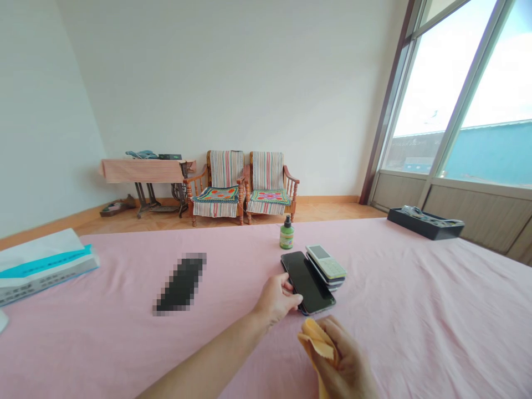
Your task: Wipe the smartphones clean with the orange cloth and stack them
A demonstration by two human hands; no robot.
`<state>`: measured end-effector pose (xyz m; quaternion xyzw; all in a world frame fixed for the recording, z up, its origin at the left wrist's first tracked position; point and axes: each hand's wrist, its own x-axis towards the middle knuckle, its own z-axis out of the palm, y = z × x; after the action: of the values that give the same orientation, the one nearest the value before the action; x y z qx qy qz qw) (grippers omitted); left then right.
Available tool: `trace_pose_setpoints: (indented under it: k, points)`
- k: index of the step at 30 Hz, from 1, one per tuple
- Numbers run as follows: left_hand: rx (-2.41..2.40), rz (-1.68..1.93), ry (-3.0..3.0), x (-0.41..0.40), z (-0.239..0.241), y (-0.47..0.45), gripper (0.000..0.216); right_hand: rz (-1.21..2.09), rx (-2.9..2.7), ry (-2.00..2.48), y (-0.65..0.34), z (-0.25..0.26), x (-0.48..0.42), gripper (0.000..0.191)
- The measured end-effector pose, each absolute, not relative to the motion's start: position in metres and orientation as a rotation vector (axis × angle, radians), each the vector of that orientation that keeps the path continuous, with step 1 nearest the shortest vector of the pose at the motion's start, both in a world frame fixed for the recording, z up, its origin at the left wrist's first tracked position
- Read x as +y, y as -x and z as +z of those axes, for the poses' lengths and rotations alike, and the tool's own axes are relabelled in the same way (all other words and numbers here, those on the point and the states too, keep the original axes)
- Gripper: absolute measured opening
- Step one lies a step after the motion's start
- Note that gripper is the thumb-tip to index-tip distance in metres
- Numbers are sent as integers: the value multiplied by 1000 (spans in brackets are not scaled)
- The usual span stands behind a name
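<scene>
My left hand (277,299) has its thumb and fingers on the left side and near corner of a black smartphone (308,282), which lies screen up. Part of what lies beneath the phone cannot be made out. Just right of it, touching or nearly so, is a stack of phones topped by a white keypad phone (326,261). Closer to me, my right hand (343,354) is closed around a crumpled yellow cloth (318,338). Beyond the phones stands a green spray bottle (286,234) with a black top.
A pixelated dark object (180,285) lies left on the pink cloth surface (233,249). A white and blue package (45,263) is at far left, and a black box (424,223) with items inside sits at far right. Behind are two wooden chairs (268,183) and a covered sewing-machine table (143,170).
</scene>
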<state>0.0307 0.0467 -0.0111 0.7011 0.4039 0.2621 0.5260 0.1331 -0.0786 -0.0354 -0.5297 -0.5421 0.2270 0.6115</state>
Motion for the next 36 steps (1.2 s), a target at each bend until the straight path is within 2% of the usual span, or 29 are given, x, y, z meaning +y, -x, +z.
trace_pose_setpoints:
  k: [11, 17, 22, 28, 36]
  points:
    - [948, 689, -1665, 59, -18, -31, 23, 505, -1232, 1380, -139, -30, -80, 32]
    - [944, 762, -1609, 54, -27, -26, 26, 406, -1505, 1648, -173, -26, -73, 15]
    - [924, 793, -1611, 53, -32, -29, 23, 315, -1758, 1697, -177, -20, -64, 19]
    - [916, 809, -1647, 55, -38, -29, 24, 213, -1774, 1740, -170, -26, -55, 20]
    - [906, 868, -1669, 55, -41, -30, 23, 261, -1742, 1719, -167, -28, -55, 18]
